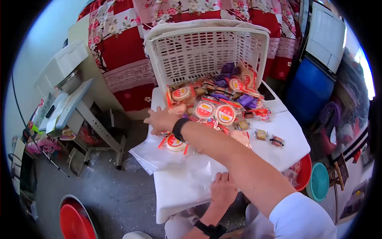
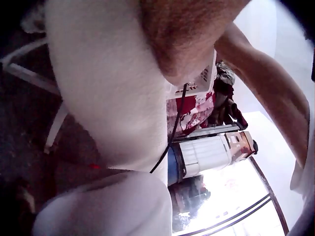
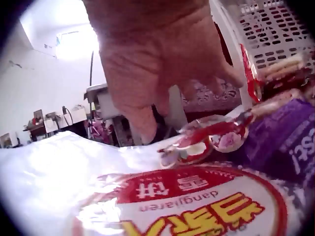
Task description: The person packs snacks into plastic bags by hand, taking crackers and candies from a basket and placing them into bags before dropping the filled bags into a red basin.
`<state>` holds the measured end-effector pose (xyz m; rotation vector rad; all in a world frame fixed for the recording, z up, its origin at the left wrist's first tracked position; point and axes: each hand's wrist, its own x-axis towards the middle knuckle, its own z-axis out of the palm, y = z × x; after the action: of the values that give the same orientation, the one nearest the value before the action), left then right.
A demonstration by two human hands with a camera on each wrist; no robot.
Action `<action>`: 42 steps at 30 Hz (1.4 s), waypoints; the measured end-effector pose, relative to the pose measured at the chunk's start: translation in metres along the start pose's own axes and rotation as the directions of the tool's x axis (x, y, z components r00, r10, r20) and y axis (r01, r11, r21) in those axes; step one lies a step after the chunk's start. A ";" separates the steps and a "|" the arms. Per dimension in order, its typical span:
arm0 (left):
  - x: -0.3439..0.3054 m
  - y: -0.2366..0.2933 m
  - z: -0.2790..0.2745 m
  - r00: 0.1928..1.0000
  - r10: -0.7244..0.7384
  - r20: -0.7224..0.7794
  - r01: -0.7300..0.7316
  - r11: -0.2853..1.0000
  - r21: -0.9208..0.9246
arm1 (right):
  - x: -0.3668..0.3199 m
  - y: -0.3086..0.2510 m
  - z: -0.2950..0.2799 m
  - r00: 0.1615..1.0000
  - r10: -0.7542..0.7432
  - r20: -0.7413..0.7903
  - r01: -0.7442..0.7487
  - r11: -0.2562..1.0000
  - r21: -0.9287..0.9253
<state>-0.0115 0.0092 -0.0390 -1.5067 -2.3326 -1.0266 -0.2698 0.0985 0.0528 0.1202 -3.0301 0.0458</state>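
Nearest: left hand (image 1: 223,191), one, at the near edge of a white, smooth-topped table (image 1: 292,147), below the right forearm. Its fingers look bent beside clear, thin plastic bags (image 1: 149,153); cannot tell whether they pinch the film. Bags lie flat, overlapping, count uncertain, and overhang the table's left edge.

Right hand (image 1: 160,120), one, apart from the left, reaches across to the left margin of the heap. Fingers spread, nothing seen gripped; contact with the packets cannot be told. Wristbands: two, black, one per wrist.

Heap: on the table, mid to far part, spilling from the basket mouth. Round, clear-wrapped cracker packets with red-and-yellow labels (image 1: 225,114): at least five; two side by side at the front, one nearer, just below the right hand. Shiny purple wrapped packets (image 1: 247,100): several, overlapping, not countable. Small square clear-wrapped pieces: two set apart on the right, one yellowish (image 1: 261,134), one reddish brown (image 1: 277,140), near each other.

Behind: one white, slotted plastic basket (image 1: 207,51), tipped on its side, opening toward the person.

Floor: two red plastic tubs, one left (image 1: 73,223) in a grey basin, one right (image 1: 304,171); one teal plastic basin (image 1: 318,181) beside the latter.

Farthest: one blue plastic barrel (image 1: 310,89), right; red floral curtain (image 1: 119,47) behind the basket.
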 end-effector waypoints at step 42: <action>0.007 -0.001 -0.001 0.999 0.035 -0.041 -0.033 0.998 0.061 | -0.230 0.084 -0.090 0.909 0.268 -0.320 -0.249 0.963 0.098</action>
<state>-0.0161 0.0138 -0.0354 -1.4829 -2.2802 -0.9618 -0.0390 0.2033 0.1150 -0.2617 -2.6865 0.1542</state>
